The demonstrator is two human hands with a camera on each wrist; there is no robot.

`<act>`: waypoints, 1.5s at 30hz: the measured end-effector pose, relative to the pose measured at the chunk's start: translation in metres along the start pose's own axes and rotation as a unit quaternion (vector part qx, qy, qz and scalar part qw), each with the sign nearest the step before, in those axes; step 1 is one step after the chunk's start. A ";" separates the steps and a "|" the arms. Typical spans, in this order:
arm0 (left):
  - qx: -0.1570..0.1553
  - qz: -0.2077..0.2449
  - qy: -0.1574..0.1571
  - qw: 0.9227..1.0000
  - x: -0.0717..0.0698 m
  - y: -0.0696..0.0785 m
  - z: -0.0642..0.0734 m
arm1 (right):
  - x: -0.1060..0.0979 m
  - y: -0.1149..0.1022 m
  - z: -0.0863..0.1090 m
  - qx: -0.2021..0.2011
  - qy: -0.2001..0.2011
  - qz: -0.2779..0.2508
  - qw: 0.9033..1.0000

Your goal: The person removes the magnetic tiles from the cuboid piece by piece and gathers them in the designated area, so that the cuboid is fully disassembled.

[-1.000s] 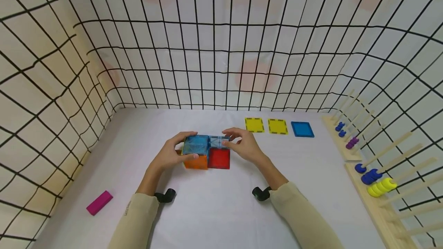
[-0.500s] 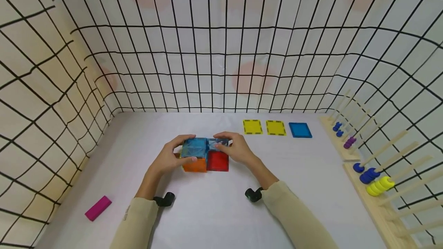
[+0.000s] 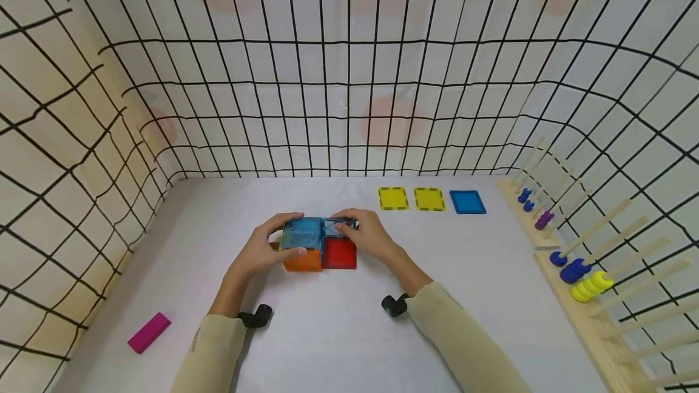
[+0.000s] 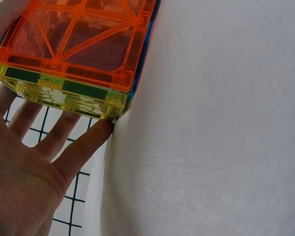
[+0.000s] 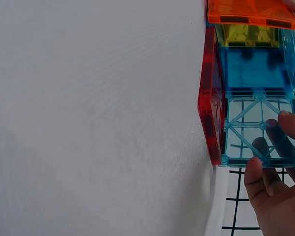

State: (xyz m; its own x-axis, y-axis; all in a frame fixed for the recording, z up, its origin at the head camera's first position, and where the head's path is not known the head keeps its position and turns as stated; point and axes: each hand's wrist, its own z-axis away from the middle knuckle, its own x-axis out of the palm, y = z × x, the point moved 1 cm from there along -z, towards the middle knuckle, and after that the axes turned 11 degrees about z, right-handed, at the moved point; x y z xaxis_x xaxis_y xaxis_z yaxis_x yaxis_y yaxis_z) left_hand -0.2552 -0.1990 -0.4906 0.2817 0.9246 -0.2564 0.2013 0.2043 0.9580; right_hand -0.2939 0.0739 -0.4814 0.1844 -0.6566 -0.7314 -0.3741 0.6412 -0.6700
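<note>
A small box of see-through magnetic tiles stands on the white cloth, with a blue tile (image 3: pixel 302 233) on top, an orange tile (image 3: pixel 303 261) in front and a yellow tile (image 4: pixel 59 91) on its left side. My left hand (image 3: pixel 259 250) grips this box, thumb at the front, fingers around the left and back. Joined at the right, a light blue tile (image 5: pixel 243 125) stands upright behind a red tile (image 3: pixel 340 253), which lies flat. My right hand (image 3: pixel 370 236) pinches the light blue tile between thumb and fingers; the fingers show through it.
Two yellow tiles (image 3: pixel 393 198) and a blue tile (image 3: pixel 467 202) lie in a row at the back. Wooden peg boards (image 3: pixel 587 332) with coloured rings line the right edge. A magenta block (image 3: pixel 149 333) lies at front left. Black wire mesh (image 3: pixel 349 83) encloses the table.
My right fingers have slid slightly left along the light blue tile. My left hand keeps its grip on the box. The head view has shifted a little.
</note>
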 end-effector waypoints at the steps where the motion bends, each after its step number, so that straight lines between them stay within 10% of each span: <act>1: -0.001 0.000 0.000 1.000 -0.001 0.001 0.000 | -0.001 0.001 0.000 0.001 0.004 0.003 1.000; 24: -0.009 0.000 0.002 1.000 -0.002 0.006 -0.001 | -0.054 0.029 0.028 0.062 0.093 0.009 0.994; 45: -0.016 0.004 0.001 1.000 0.002 0.003 0.000 | -0.093 0.089 0.065 0.164 0.096 -0.020 0.982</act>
State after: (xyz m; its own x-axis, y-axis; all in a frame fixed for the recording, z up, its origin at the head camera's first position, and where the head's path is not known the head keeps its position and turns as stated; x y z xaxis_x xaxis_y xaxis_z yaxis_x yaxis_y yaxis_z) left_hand -0.2537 -0.1970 -0.4881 0.2813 0.9267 -0.2492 0.1699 0.2075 0.9634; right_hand -0.2852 0.2184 -0.4815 0.0073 -0.7261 -0.6875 -0.0516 0.6863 -0.7255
